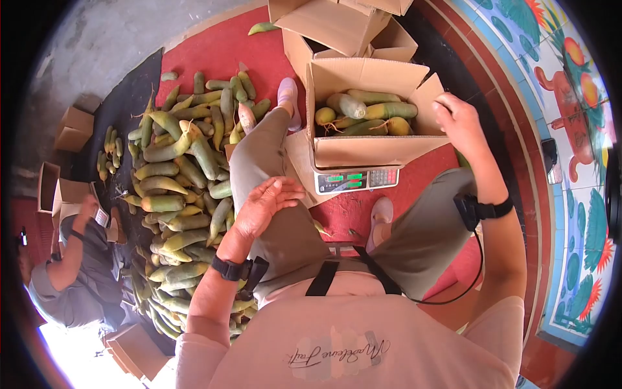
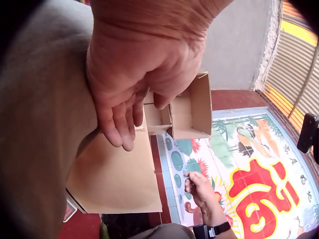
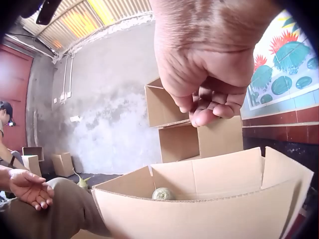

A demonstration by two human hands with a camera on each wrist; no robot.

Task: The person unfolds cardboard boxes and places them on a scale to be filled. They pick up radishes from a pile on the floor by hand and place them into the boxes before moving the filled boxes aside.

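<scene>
Head view: carton of gourds sits on scale, just below my right hand, which is curled and empty; left hand lies flat on thigh. Loaded — likely heavy, flaps bendy — grip low on its walls.

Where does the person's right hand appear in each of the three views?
Head view: right hand upper right, beside the filled box.
Left wrist view: hand bottom centre, small, before painted tiles.
Right wrist view: hand at top, fingers curled above the box.
Shared landmark: the empty stacked boxes.

red 福 on mural, shirt script unreadable
</scene>
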